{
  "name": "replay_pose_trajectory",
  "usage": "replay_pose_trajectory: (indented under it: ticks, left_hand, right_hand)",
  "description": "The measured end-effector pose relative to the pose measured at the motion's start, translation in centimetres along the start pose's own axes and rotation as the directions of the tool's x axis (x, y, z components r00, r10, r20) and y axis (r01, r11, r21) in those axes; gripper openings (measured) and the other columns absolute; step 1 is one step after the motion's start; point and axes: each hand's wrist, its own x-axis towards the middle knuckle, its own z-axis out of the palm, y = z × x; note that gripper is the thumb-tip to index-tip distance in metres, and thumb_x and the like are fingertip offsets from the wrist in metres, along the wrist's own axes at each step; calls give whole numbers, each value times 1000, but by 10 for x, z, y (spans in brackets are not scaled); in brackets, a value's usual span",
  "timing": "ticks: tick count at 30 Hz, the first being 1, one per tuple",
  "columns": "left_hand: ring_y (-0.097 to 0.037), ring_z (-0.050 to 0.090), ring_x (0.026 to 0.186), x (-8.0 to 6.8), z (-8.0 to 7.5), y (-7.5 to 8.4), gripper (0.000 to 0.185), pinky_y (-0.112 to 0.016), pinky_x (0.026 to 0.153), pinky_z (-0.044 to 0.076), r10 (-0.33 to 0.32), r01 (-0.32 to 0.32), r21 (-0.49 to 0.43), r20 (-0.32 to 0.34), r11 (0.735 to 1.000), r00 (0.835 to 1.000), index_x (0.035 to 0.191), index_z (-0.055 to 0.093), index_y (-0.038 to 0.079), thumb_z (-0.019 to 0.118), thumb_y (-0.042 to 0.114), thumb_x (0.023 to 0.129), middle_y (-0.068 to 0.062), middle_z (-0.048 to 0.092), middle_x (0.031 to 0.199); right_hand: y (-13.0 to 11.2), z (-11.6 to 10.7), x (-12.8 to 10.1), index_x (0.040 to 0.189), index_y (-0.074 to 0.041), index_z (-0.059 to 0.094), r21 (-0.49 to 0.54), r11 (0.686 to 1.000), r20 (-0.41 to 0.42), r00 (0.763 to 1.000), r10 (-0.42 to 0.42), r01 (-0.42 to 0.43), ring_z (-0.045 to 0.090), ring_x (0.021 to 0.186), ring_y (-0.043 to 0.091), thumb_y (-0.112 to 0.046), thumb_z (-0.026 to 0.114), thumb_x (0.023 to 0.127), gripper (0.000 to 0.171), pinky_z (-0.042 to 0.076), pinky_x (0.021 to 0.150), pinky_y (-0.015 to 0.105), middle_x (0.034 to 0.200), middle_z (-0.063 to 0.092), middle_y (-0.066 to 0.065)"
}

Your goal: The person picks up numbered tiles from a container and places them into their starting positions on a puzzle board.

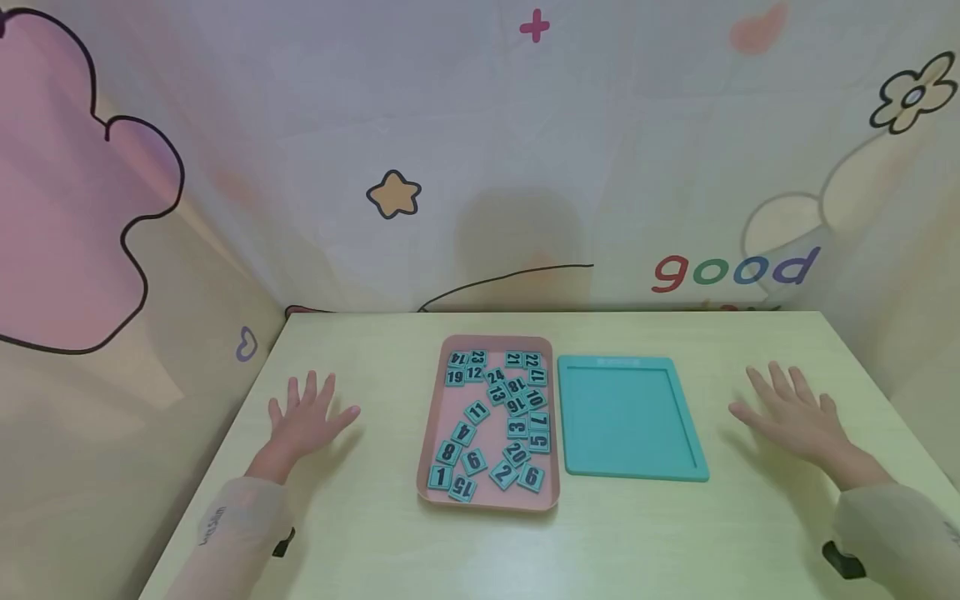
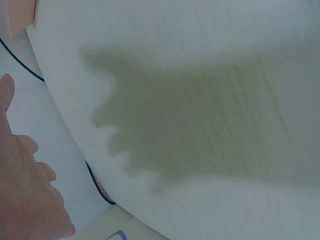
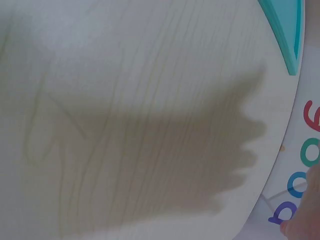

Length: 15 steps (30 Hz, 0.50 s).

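Note:
My left hand (image 1: pixel 303 425) hovers over the left part of the table, fingers spread and holding nothing; its shadow falls below it. On the right side my right hand (image 1: pixel 798 417) is held the same way, fingers apart. Between the hands lies a pink tray (image 1: pixel 491 496) with several loose teal number tiles (image 1: pixel 477 412) scattered in it, some turned sideways or upside down. Just right of it is a flat teal square frame (image 1: pixel 630 421) with a raised rim, nearer to the right hand. In the left wrist view the left hand (image 2: pixel 30 185) shows at the edge.
The pale wooden table (image 1: pixel 360 550) has its back edge against a patterned cloth wall (image 1: pixel 450 125), with more cloth at both sides. A black tab (image 1: pixel 843 560) hangs under the right sleeve (image 1: pixel 892 525), and a smaller one under the left sleeve (image 1: pixel 240 525).

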Motion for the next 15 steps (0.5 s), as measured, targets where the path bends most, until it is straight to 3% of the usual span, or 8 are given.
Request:
replay_pose_trajectory:
  ticks: [8,15]
  left_hand:
    - [-44,-13,130,2,5,20,88,-67,94,-9,56,-57,-11,-9,998,998,142,7,9,33,66,81,-22,-4,146]
    - [-43,-6,132,0,9,44,83,-66,96,-3,126,-129,-59,-45,990,991,142,11,8,44,56,82,-20,4,147]
  right_hand:
    - [-29,3,5,142,-9,5,-33,996,-51,995,-89,88,-13,129,45,-59,35,85,82,-1,89,72,144,0,27]
    - [-56,6,9,142,-10,8,-48,983,-72,981,-179,176,-10,132,41,-56,39,85,80,2,91,71,145,4,25]
